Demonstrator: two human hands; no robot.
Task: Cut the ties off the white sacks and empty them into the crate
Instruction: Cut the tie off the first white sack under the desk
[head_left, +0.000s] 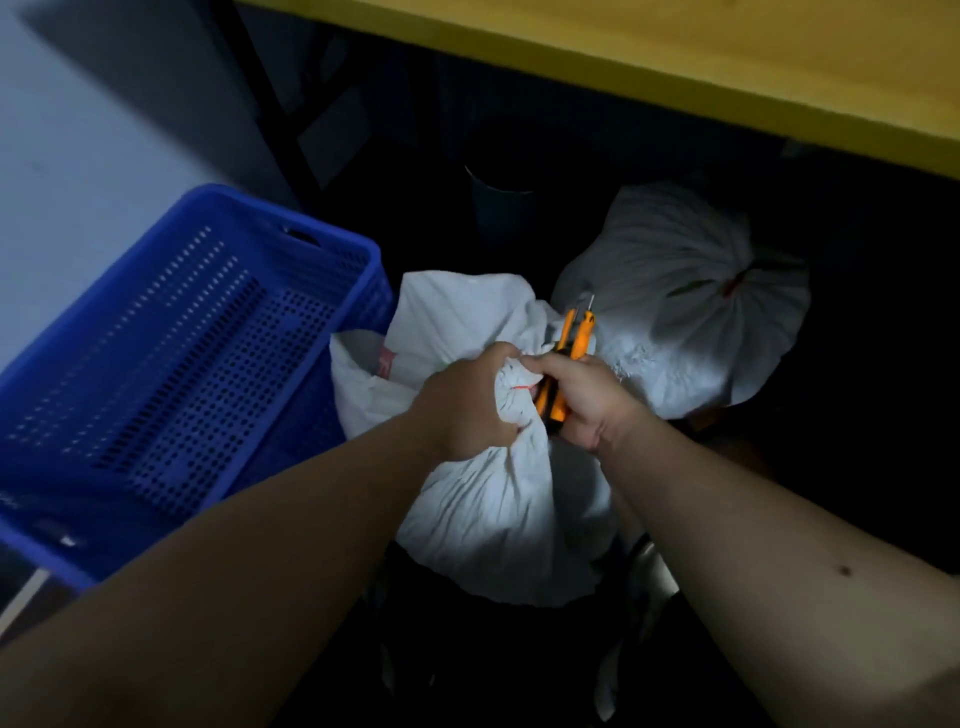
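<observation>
A full white sack sits low in the middle. My left hand is closed around its gathered neck, where a thin red tie shows. My right hand grips orange-handled scissors, their tips pointing up and away, and its thumb presses on the neck beside the tie. Behind lies a second white sack with its mouth open and slack. A third white sack, knotted with a red tie, stands at the right. The blue perforated crate stands on the left with nothing visible inside.
A yellow tabletop edge runs across the top, with dark space beneath it. A dark bin stands under the table behind the sacks. A pale wall rises to the left of the crate.
</observation>
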